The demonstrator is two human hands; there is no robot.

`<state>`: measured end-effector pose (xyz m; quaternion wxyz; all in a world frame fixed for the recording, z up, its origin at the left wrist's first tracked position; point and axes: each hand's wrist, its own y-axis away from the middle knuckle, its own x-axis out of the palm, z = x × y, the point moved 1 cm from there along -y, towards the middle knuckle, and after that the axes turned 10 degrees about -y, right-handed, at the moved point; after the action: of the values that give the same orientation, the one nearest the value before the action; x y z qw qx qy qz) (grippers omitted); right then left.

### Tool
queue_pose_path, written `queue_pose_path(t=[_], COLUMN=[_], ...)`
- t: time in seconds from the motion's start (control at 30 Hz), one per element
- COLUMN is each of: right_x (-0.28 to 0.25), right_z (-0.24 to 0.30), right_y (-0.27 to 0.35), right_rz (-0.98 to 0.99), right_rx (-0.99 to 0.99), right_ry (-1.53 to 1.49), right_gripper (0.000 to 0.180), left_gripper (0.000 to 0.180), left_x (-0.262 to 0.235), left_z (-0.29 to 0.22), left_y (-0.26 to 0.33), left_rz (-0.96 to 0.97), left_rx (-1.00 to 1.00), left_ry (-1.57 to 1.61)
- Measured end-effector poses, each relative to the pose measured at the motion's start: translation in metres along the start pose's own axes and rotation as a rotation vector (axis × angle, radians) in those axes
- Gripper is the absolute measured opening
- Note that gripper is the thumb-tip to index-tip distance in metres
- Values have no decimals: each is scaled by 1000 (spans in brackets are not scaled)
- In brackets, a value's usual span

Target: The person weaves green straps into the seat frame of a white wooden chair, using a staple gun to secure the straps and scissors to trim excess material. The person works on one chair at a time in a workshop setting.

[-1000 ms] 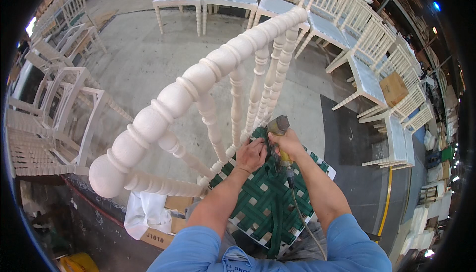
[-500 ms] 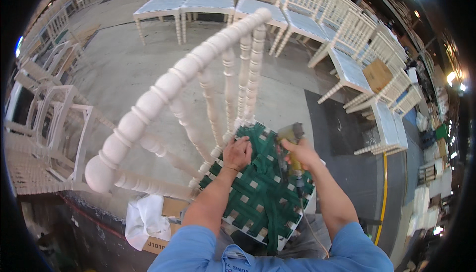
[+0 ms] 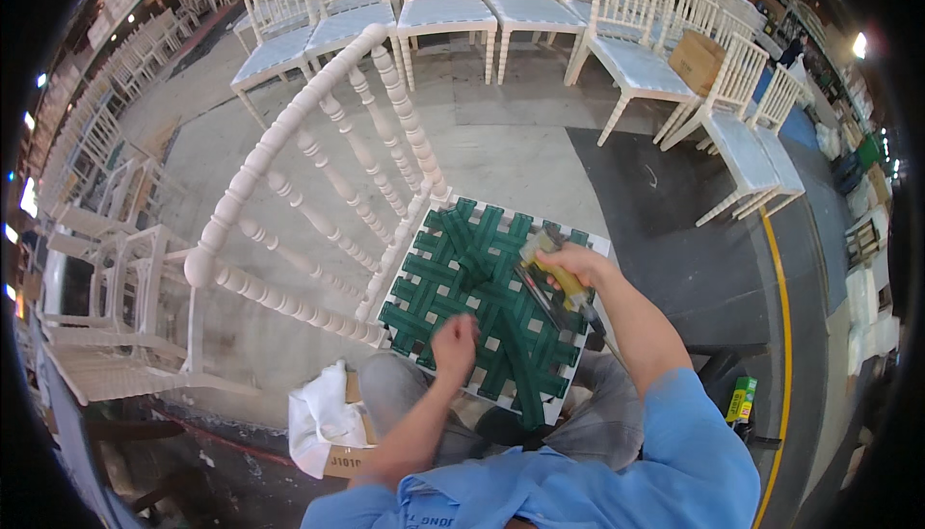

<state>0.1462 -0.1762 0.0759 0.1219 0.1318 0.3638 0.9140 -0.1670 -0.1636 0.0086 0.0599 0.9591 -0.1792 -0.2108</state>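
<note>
A white chair with a turned spindle back (image 3: 279,134) stands before me, its seat frame crossed by woven green webbing (image 3: 424,274). A green strap (image 3: 523,375) lies loose over the weave and hangs past the near edge; a bunched piece (image 3: 474,264) sits mid-seat. My right hand (image 3: 578,264) grips a yellowish air staple gun (image 3: 567,283) above the right part of the seat, a hose at its lower end. Over the near left part of the webbing, my left hand (image 3: 455,344) is closed, slightly blurred. Whatever its fingers hold is hidden.
White chairs with pale seats (image 3: 448,13) line the far side and curve to the right; one bears a cardboard box (image 3: 696,62). Chair frames (image 3: 120,288) stand at left. A white bag (image 3: 323,413) rests by a carton. A green-yellow can (image 3: 740,399) is at lower right.
My left hand has left the seat's back edge and come nearer to me, now closed. The staple gun remains in my right hand, tilted differently. My view has shifted, with the chair appearing smaller.
</note>
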Motion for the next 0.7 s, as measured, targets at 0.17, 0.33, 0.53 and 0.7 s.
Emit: queue_pose_path(t=[0.17, 0.33, 0.53, 0.7], right_x=[-33, 3, 17, 20], right_z=[-12, -30, -99, -179], right_y=[-14, 30, 101, 119], right_rz=[-358, -653, -352, -233], right_rx=[-105, -588, -575, -70], right_ry=[336, 795, 293, -100], right_gripper=[56, 58, 35, 49], left_gripper=[32, 32, 31, 31], left_x=[26, 40, 78, 76], left_z=[-4, -18, -45, -44], left_y=[116, 99, 72, 129], left_rz=[471, 353, 340, 874], left_rx=[-440, -226, -614, -449], left_ry=[255, -300, 112, 270])
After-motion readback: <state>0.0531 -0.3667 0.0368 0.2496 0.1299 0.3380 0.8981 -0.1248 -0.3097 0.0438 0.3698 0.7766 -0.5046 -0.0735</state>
